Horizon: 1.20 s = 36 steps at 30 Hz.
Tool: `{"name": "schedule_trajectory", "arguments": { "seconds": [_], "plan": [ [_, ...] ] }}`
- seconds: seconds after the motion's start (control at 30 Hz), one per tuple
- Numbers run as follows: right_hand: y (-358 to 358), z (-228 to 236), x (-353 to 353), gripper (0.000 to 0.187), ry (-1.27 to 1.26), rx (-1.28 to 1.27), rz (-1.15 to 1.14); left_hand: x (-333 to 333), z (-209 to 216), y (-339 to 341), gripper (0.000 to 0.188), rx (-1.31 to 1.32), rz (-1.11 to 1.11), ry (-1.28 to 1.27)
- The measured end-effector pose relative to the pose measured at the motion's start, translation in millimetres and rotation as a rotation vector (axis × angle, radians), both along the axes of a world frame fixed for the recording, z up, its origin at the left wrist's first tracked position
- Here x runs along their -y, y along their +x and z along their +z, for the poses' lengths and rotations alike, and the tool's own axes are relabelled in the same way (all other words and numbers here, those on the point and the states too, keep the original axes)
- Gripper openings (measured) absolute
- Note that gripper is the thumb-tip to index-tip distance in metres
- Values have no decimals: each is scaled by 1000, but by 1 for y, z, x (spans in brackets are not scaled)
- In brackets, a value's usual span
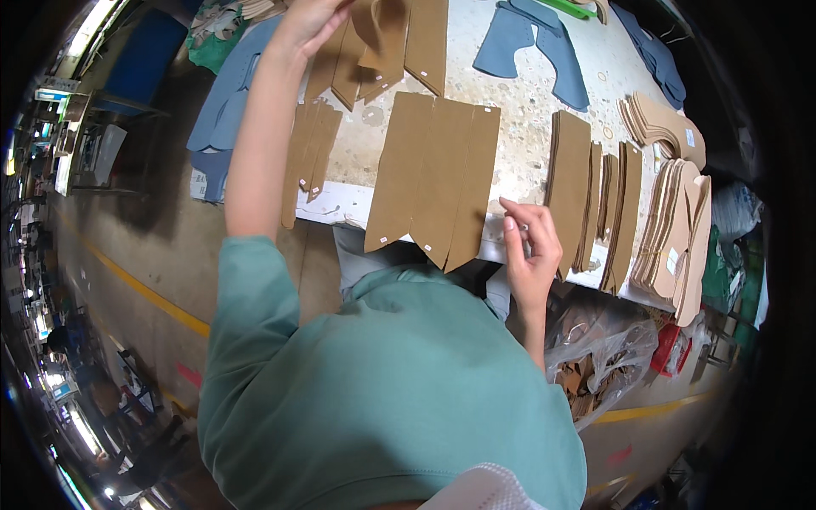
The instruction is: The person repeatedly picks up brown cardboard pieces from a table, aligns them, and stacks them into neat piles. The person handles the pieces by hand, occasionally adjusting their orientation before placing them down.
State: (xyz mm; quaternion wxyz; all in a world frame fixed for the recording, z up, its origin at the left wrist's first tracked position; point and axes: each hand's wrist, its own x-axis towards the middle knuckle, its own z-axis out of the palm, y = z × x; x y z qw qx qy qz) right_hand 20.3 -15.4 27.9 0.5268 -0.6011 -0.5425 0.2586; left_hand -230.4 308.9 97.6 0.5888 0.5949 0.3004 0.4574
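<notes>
At the far edge of the view my left hand (313,24) is closed on a curled brown leather-like piece (379,41), lifted over other brown pieces; its fingertips are partly cut off. In front of me, brown panels (432,174) with pointed lower ends and small white stickers lie side by side, overhanging the near table edge. To their right hovers my right hand (534,251), fingers loosely bent, thumb and forefinger apart, nothing visible between them. Narrow brown strips (311,149) lie left of the panels.
Stacked brown strips (568,174) and bundled beige pieces (671,229) line the table's right side. Blue-grey cut pieces (535,42) lie at the back, more (223,98) on the left. A clear plastic bag (599,361) of brown scraps sits below the right edge.
</notes>
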Motion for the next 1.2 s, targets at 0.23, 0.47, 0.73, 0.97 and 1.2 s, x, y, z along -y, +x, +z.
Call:
{"name": "schedule_trajectory", "arguments": {
  "seconds": [0.23,0.47,0.73,0.97,1.2],
  "plan": [
    [8,-4,-10,23,23,-159,-32,97,29,70,46,132,-369,-185],
    [8,-14,-14,44,-96,-748,5,232,-40,98,60,160,-329,-463],
    [9,-13,-13,52,-204,111,-83,241,-82,52,18,-338,110,36],
    [8,-20,-17,53,-196,26,-48,238,-94,46,13,-468,249,217],
    [2,-1,4,46,-192,224,-63,233,-89,18,13,-478,313,208]
  ]
}}
